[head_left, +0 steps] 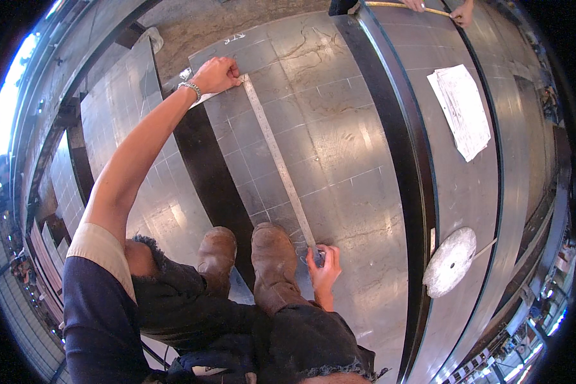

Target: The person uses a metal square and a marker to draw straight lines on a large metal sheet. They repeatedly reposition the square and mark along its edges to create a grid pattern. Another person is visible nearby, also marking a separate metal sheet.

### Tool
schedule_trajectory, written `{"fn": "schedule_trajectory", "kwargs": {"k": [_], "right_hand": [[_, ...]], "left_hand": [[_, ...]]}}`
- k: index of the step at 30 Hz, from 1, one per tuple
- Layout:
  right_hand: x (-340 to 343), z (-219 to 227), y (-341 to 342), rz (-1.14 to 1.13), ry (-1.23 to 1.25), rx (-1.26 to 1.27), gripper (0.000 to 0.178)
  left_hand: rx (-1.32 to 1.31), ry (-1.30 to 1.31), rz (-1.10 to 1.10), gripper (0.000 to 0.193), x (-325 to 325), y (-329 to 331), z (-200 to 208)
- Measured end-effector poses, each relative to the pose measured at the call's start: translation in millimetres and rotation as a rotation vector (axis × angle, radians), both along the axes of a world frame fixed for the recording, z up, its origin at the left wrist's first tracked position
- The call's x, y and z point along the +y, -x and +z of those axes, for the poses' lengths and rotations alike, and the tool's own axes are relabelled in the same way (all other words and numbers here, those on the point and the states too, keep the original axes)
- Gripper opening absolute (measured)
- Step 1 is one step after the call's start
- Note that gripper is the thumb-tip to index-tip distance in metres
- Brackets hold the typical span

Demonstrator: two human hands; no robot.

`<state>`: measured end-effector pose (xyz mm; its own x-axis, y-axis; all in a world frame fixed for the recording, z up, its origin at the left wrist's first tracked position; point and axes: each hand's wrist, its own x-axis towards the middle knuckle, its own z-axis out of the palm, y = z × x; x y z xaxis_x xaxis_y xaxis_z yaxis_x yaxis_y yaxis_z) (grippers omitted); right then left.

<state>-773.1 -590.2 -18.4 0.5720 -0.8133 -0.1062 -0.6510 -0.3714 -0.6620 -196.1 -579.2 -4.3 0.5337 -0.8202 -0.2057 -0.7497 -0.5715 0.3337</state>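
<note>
A steel framing square (pixel 276 153) lies on a grey steel plate (pixel 358 211) scored with thin pale lines. Its long blade runs from the far corner down toward me, and its short arm passes under my left wrist. My left hand (pixel 216 75), with a metal bracelet at the wrist, pinches the square at its corner. By the near end of the long blade, my right hand (pixel 326 267) has thumb and fingers curled around a small dark bluish thing. What that is, I cannot make out. My brown boots (pixel 272 256) rest on the plates beside the blade.
Dark gaps separate the steel beams and plates. On the beam to the right lie paper sheets (pixel 461 112) and a round whitish disc (pixel 451 262) with a centre hole. At the far right, another person's hands (pixel 462 13) hold a yellow tape measure (pixel 397 5).
</note>
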Motion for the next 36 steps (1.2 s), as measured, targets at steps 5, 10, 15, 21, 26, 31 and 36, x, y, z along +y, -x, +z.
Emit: {"fn": "schedule_trajectory", "kwargs": {"k": [5,10,15,21,26,31,36], "right_hand": [[0.5,0.9,1.5,-0.011,-0.036,0.024,0.026],[0.6,-0.7,2.4,-0.002,-0.025,0.025,0.026],[0.1,1.3,1.2,0.008,-0.014,0.031,0.026],[-0.1,1.5,2.0,0.008,0.000,0.027,0.026],[-1.5,5.4,0.0,0.005,-0.034,0.011,0.025],[-2.1,4.8,-0.8,0.021,-0.021,0.022,0.025],[-1.0,6.1,-2.1,0.012,-0.027,0.029,0.026]], "left_hand": [[-0.003,-0.022,0.005,0.027,-3.0,3.3,2.9],[0.002,-0.029,0.002,0.027,-3.5,3.6,3.9],[-0.017,-0.023,-0.033,0.026,-2.0,1.5,1.7],[-0.042,-0.017,-0.020,0.024,-4.7,6.6,4.1],[-0.066,-0.001,-0.014,0.024,-6.1,8.3,3.9],[-0.051,-0.032,-0.016,0.026,-6.7,6.1,6.9],[-0.051,-0.050,-0.036,0.027,-7.2,1.4,4.7]]}}
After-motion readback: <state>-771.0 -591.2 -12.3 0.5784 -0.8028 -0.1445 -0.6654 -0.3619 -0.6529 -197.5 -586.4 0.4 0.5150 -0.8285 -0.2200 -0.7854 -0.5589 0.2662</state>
